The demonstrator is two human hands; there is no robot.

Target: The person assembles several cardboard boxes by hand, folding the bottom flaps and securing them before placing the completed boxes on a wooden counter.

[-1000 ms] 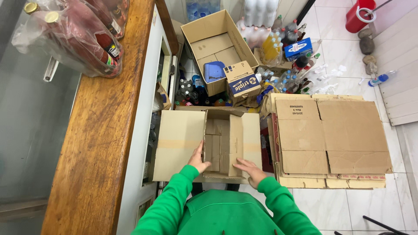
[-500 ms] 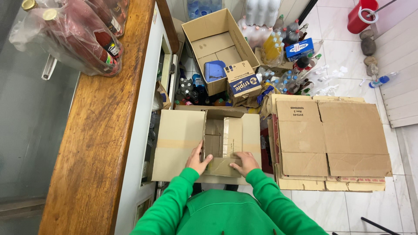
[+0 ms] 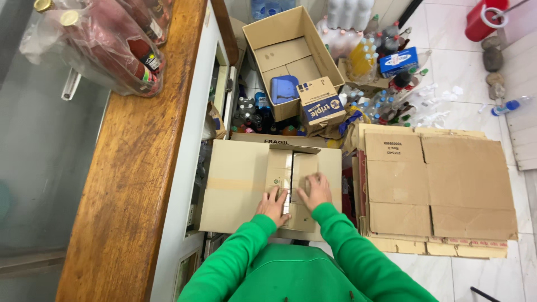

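A long wooden counter [image 3: 134, 162] runs up the left of the view from 7 to 11 o'clock, with shrink-wrapped red bottles [image 3: 120, 47] resting on it at 10 o'clock. At 3 o'clock lies a stack of flattened cardboard sheets [image 3: 442, 184], well apart from the hands. At 12 o'clock an open carton [image 3: 291, 53] stands on the floor among loose drink bottles [image 3: 386, 84]. In the centre, just beside the counter, sits the cardboard box [image 3: 240, 184] with its top flaps folded in. The left hand [image 3: 274, 204] and right hand [image 3: 316, 190] lie side by side on the inner flaps, fingers spread flat and pressing, gripping nothing.
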